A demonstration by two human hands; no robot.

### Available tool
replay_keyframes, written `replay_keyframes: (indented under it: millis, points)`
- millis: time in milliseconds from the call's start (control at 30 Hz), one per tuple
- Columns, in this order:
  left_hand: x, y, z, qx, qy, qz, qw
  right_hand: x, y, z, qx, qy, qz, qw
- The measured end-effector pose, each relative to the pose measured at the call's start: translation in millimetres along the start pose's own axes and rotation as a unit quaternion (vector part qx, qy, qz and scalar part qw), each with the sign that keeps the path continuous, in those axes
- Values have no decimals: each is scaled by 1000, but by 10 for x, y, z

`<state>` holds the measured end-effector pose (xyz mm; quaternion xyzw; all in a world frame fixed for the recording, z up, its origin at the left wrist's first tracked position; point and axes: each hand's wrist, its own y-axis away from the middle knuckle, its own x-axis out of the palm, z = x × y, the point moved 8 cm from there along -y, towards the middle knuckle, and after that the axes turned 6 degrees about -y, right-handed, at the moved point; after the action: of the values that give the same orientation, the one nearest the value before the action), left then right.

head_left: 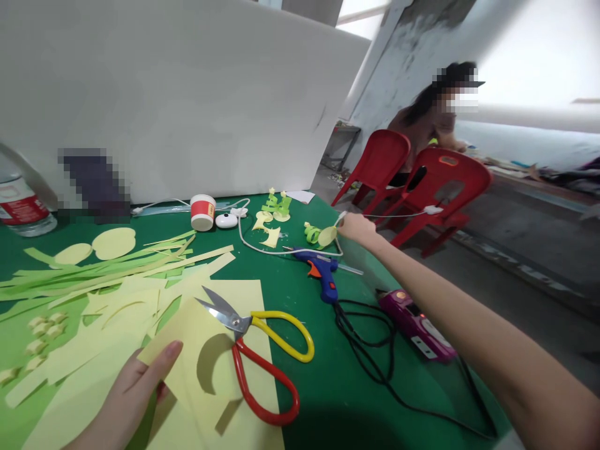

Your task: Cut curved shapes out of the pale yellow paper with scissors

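My left hand [149, 378] pinches a sheet of pale yellow paper [180, 337] between thumb and fingers. Open-bladed scissors [234, 322] with one red and one yellow handle lie across the paper, pointing up-left. My right hand [357, 230] is stretched to the table's far right edge, its fingers closed at a white cable [290, 252]. Right beside those fingers sits a curled green paper strip [311, 234] with a yellow paper disc [327, 236]. A blue glue gun [323, 269] with an orange trigger lies nearer to me, a clear glue stick beside it.
Green and yellow paper strips [117, 265] and small folded stars [47, 328] cover the left. A paper cup [203, 212], white earbud case [227, 220] and bottle [23, 206] stand along the back. A purple power strip [419, 328] lies right. Red chairs [445, 181] and a person are beyond.
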<state>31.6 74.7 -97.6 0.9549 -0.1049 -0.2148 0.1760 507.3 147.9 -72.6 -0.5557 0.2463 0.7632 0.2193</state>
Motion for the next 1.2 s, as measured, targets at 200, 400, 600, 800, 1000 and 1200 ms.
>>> replay_keyframes:
  millis: [200, 400, 600, 800, 1000, 1200]
  points:
    - [56, 8, 73, -48, 26, 36, 998, -54, -182, 369, -74, 16, 30, 997]
    - [57, -12, 212, -75, 27, 54, 995, 187, -310, 598, -87, 45, 63, 993]
    - [138, 46, 144, -86, 120, 74, 986, 321, -319, 693, -95, 48, 56, 993]
    - [160, 81, 137, -99, 105, 81, 986, -122, -301, 845, -156, -10, -58, 986]
    - [175, 76, 115, -88, 126, 80, 985, -332, -306, 861, -194, -97, -123, 969]
    - [235, 59, 137, -90, 130, 136, 978, -177, -314, 828, -212, -156, -112, 958]
